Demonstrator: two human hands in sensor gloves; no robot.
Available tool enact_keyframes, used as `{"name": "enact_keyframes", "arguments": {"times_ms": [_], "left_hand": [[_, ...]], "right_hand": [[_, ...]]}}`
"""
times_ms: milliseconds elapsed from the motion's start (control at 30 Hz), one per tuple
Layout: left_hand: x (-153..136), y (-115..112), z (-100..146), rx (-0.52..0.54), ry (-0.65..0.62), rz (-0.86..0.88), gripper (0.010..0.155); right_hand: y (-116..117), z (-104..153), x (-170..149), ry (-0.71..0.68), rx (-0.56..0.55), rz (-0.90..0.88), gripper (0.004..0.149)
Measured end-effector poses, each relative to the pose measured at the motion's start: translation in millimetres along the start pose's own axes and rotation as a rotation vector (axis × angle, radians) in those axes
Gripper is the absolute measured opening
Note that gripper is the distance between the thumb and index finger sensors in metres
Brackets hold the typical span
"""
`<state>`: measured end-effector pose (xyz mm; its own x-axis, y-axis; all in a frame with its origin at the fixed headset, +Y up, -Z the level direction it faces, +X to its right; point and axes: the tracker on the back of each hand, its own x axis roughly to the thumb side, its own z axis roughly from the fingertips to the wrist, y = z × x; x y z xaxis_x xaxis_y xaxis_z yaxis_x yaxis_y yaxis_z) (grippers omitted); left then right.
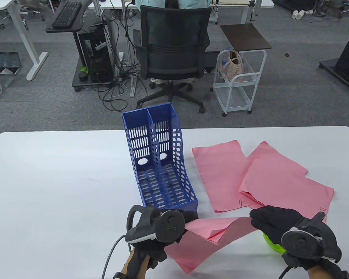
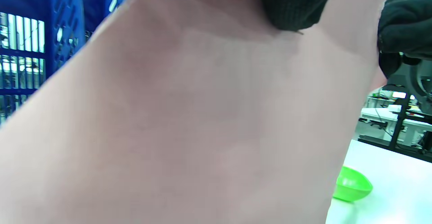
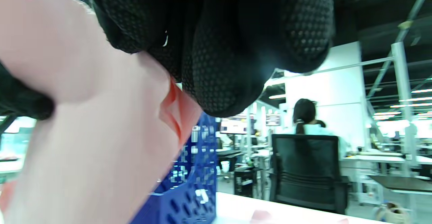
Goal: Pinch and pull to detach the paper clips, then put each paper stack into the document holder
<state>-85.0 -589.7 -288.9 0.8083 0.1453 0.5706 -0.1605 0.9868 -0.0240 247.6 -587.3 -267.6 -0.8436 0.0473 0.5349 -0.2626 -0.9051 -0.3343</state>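
Note:
A pink paper stack [image 1: 209, 237] hangs above the table's near edge, held between both hands. My left hand [image 1: 190, 218] grips its left end, just in front of the blue document holder [image 1: 160, 162]. My right hand [image 1: 257, 216] pinches the stack's right corner; in the right wrist view a bit of silver wire [image 3: 165, 38] shows between its curled fingers [image 3: 219, 65]. The left wrist view is mostly filled by the pink sheet [image 2: 202, 116]. The holder stands with both slots empty. Other pink stacks [image 1: 218, 174] [image 1: 290, 191] lie to its right, with small clips [image 1: 240, 202] on their near edges.
A green bowl [image 1: 272, 244] sits on the table under my right hand, also seen in the left wrist view as the bowl [image 2: 352, 185]. Beyond the white table [image 1: 61, 180] a person sits in a black office chair [image 1: 173, 49], beside a white cart [image 1: 238, 84].

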Motion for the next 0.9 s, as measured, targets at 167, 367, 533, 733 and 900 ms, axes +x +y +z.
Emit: {"name": "enact_keyframes", "arguments": {"times_ms": [167, 367, 533, 733, 900], "left_hand": [[-11.4, 10.4, 10.2, 0.069, 0.056, 0.015, 0.044], [-21.0, 20.5, 21.8, 0.140, 0.102, 0.034, 0.044], [-21.8, 23.2, 24.8, 0.156, 0.118, 0.020, 0.044], [-20.8, 23.3, 24.2, 0.152, 0.124, 0.010, 0.044], [-19.0, 24.8, 22.8, 0.153, 0.141, 0.005, 0.044]], "right_hand": [[17.0, 12.7, -31.9, 0.166, 0.104, 0.071, 0.035], [58.6, 29.4, -65.9, 0.330, 0.298, 0.029, 0.035], [90.9, 39.8, -78.8, 0.419, 0.508, 0.046, 0.039], [90.4, 40.9, -86.8, 0.477, 0.528, 0.004, 0.049], [76.8, 32.1, -92.1, 0.467, 0.494, 0.082, 0.066]]}}
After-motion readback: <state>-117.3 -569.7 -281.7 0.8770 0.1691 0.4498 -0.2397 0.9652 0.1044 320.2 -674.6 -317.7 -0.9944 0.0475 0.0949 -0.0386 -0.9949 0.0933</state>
